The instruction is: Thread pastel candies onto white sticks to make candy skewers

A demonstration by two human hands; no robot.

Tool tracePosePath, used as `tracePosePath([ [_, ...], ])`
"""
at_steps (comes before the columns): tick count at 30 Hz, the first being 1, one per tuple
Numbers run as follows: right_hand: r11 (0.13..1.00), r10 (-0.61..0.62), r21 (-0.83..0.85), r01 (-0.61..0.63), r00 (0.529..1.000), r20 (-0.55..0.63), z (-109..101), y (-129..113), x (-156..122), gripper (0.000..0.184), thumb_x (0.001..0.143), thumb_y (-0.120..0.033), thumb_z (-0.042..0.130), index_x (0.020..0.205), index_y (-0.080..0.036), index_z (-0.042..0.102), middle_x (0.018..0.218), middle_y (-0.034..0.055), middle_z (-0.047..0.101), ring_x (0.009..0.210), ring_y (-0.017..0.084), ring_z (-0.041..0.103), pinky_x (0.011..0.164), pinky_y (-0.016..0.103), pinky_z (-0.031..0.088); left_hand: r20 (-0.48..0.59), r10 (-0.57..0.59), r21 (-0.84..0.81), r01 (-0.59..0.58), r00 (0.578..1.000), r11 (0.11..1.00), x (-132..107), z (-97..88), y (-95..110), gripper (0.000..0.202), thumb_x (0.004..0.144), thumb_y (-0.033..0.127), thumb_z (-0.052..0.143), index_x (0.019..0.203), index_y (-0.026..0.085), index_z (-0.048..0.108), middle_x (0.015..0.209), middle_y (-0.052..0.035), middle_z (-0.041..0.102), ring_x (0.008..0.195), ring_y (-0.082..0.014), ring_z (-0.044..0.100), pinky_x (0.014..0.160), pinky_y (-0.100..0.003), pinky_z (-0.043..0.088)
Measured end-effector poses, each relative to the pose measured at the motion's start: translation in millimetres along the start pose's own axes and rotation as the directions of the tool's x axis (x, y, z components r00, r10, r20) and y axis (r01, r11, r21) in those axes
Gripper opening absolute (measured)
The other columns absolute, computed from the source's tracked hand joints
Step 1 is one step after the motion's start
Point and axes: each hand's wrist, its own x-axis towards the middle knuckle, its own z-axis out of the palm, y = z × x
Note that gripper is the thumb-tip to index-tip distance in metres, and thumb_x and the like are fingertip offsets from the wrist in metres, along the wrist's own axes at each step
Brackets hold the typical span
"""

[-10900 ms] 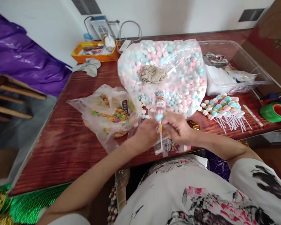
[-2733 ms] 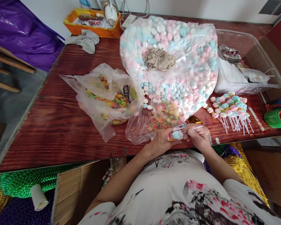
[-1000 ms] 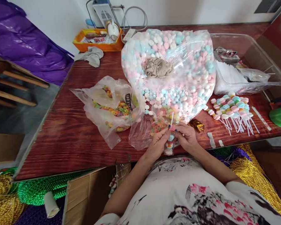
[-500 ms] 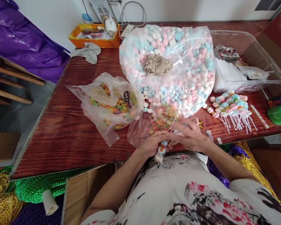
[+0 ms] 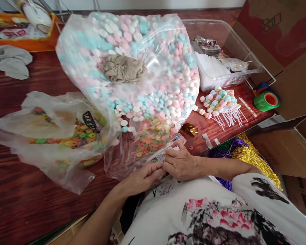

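At the table's front edge my left hand [image 5: 142, 177] and my right hand [image 5: 180, 161] meet, the fingers of both pinched together. Between them is a wrapped marshmallow skewer, now almost wholly hidden by the fingers. Printed wrappers [image 5: 165, 149] lie just beyond my knuckles. Past these, coloured cereal rings [image 5: 153, 136] fill part of a clear bag. A big clear bag of pink, white and blue marshmallows [image 5: 160, 102] stands behind. To the right, a pile of marshmallow skewers [image 5: 220, 100] lies with its white sticks toward me.
A second bag of cereal rings [image 5: 73, 136] lies on the left. A crumpled brown cloth [image 5: 123, 68] rests on the marshmallow bag. At the back right stands a clear plastic bin [image 5: 219, 25] with white packets, near green tape [image 5: 266, 101]. Gold twist ties [image 5: 190, 129] lie near my right hand.
My view has turned right and come closer. The skewer's wrapped end, which hung below my left hand, is now out of sight. My right hand's fingers have closed in against the left.
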Motion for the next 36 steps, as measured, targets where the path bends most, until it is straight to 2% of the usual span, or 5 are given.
tracePosePath([
  [9,0.940,0.339,-0.005,-0.340,0.937,-0.083,-3.4,-7.1,-1.1,0.017,0.089,-0.019,0.054,0.102,-0.019,0.065,0.103,0.0088,0.071,0.107,0.027,0.052,0.089,0.048,0.028,-0.463,0.198,0.410,0.011,0.864,0.912,3.2,11.4,2.5,0.030,0.093,0.033,0.044,0.075,0.019,0.061,0.074,-0.0064,0.062,0.071,-0.0197,0.056,0.069,-0.031,0.045],
  [16,0.992,-0.128,-0.008,0.128,0.984,-0.124,1.1,7.8,-21.3,0.025,0.096,-0.020,0.050,0.117,-0.027,0.062,0.100,0.0014,0.072,0.114,0.022,0.054,0.092,0.043,0.034,0.209,-0.107,-0.553,0.207,0.972,0.807,1.4,-4.7,-13.3,0.044,0.079,0.057,0.061,0.062,0.017,0.052,0.050,0.0016,0.047,0.040,-0.0097,0.038,0.043,-0.024,0.031],
  [22,0.980,0.195,0.055,-0.191,0.978,-0.071,14.0,-4.8,-17.5,0.006,0.081,-0.018,0.059,0.074,-0.017,0.060,0.068,0.0008,0.062,0.078,0.019,0.049,0.085,0.045,0.030,-0.245,0.136,0.360,-0.040,0.960,0.932,2.2,12.9,0.6,0.031,0.094,0.039,0.048,0.088,0.016,0.068,0.076,-0.0059,0.066,0.066,-0.0178,0.059,0.061,-0.028,0.046],
  [27,0.879,0.463,0.192,-0.437,0.877,-0.125,9.7,-9.3,-25.6,0.009,0.084,-0.017,0.057,0.079,-0.019,0.064,0.074,0.0021,0.066,0.081,0.019,0.052,0.080,0.040,0.028,-0.320,0.613,0.893,0.013,0.723,0.451,3.7,31.2,-5.3,0.022,0.095,0.020,0.048,0.102,0.016,0.068,0.087,-0.0095,0.071,0.076,-0.0212,0.064,0.070,-0.032,0.049],
  [36,0.473,0.870,0.003,-0.881,0.467,-0.158,-24.1,84.6,-81.9,0.018,0.092,-0.029,0.057,0.089,-0.022,0.074,0.095,0.0060,0.074,0.099,0.024,0.059,0.083,0.037,0.033,-0.544,0.490,0.579,-0.117,0.681,0.807,13.9,23.2,-17.8,0.019,0.096,0.021,0.052,0.093,0.015,0.069,0.082,-0.0035,0.068,0.073,-0.0145,0.063,0.069,-0.025,0.049],
])
